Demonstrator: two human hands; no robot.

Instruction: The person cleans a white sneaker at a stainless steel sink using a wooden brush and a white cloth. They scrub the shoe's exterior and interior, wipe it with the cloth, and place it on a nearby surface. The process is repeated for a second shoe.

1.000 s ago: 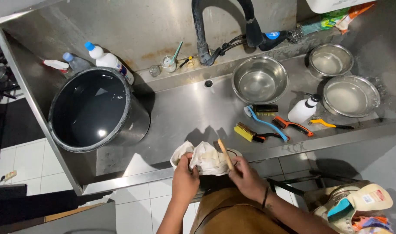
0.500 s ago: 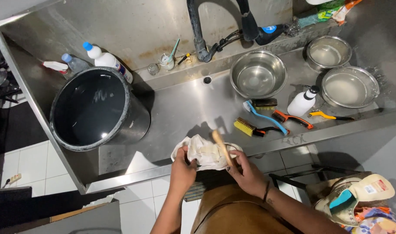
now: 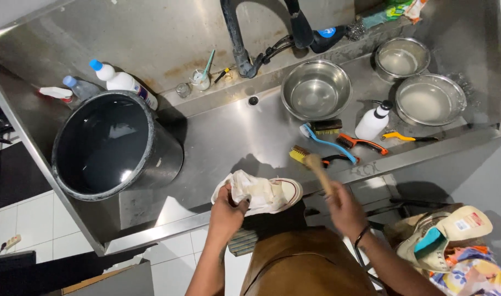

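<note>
Sneaker [image 3: 267, 194], white and pale with a rubber toe cap, lies on its side at the front edge of the steel sink [image 3: 217, 137], low in the middle of the frame. Its toe points right. The left hand [image 3: 227, 211] is clamped around the heel end, fingers curled into the soft upper. The right hand [image 3: 346, 205], just right of the shoe and apart from it, is closed around the handle of a wooden brush [image 3: 318, 169], whose head sticks up and left, above the sink's rim and clear of the toe. A dark band sits on that wrist.

At left centre stands a big black bucket [image 3: 113, 145], water dark inside it. Behind it, toward the upper left, are a white bottle with a blue cap [image 3: 121, 80] and a spray bottle beside it. A black tap [image 3: 236, 33] rises at top centre.

Right of the tap, three steel bowls sit in the basin: the largest [image 3: 316, 90] in the middle, two more toward the upper right. Below them lie a blue-handled brush [image 3: 327, 142], an orange-handled one [image 3: 362, 143], a yellow-bristled one [image 3: 299, 155] and a small white pump bottle [image 3: 372, 121].

At lower right, off the sink, a pile of footwear [image 3: 447, 241] rests by the person's side.
</note>
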